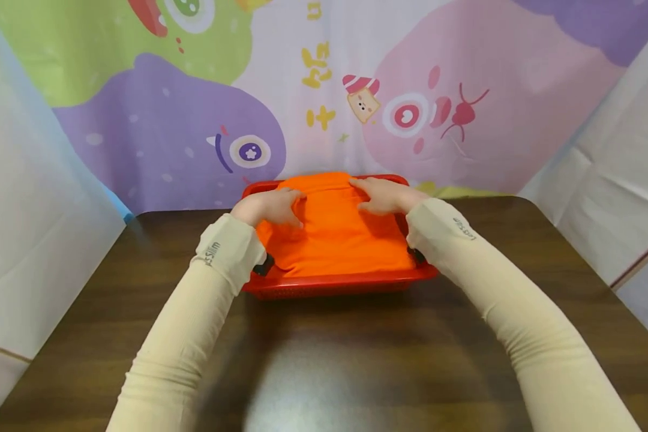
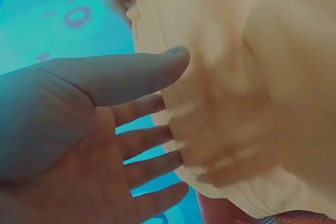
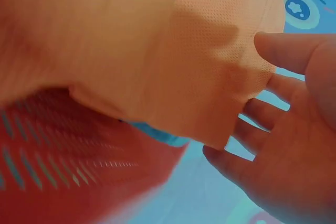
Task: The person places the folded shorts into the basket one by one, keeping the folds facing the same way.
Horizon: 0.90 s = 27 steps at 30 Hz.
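Note:
A piece of orange fabric [image 1: 340,234], with a stitched hem and a fine mesh weave in the wrist views, lies spread over a red plastic basket [image 1: 340,281]. On its left side is my left hand [image 1: 274,207], thumb extended over the fabric and the other fingers spread along its edge. Opposite, my right hand [image 1: 386,195] has its thumb over the fabric near the far right corner. In the right wrist view, its straight fingertips reach the hem, and a bit of blue material [image 3: 160,134] shows below the fabric. Most of the basket's inside is covered.
The basket stands at the back of a dark wooden table [image 1: 329,360]. Right behind it hangs a curtain [image 1: 313,144] with cartoon figures. Pale panels [image 1: 27,198] border the table on both sides.

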{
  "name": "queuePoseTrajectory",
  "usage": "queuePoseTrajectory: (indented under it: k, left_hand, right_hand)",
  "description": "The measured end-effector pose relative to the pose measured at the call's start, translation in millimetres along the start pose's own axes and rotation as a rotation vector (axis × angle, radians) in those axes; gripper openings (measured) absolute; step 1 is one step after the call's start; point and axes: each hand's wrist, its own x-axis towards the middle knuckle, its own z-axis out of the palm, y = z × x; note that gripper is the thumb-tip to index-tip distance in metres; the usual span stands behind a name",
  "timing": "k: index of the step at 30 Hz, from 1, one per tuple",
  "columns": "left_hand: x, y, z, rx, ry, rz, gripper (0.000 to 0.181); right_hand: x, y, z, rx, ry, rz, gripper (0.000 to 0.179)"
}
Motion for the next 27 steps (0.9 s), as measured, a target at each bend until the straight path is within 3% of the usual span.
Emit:
queuePoseTrajectory:
  k: [6,16,22,27]
  left_hand:
    - [3.1,-2.8,-0.3,-0.066,-0.028,-0.018,0.064]
    - [5.9,-7.3,5.1,-0.130,-0.054,-0.055,0.067]
    - [3.9,-8.7,11.9,-0.146,-0.020,-0.001,0.077]
    - [-11.6,-14.3,14.0,-0.202,0.042,0.040,0.078]
  right_hand:
    - [7.7,-1.2,3.4,-0.035,-0.028,0.014,0.057]
    - [12.3,-5.6,3.3,0.006,-0.096,0.061,0.057]
    - [7.5,2.7,1.2,0.030,-0.064,0.027,0.059]
    - [-8.2,2.1,0.6,0.047,-0.036,-0.013,0.065]
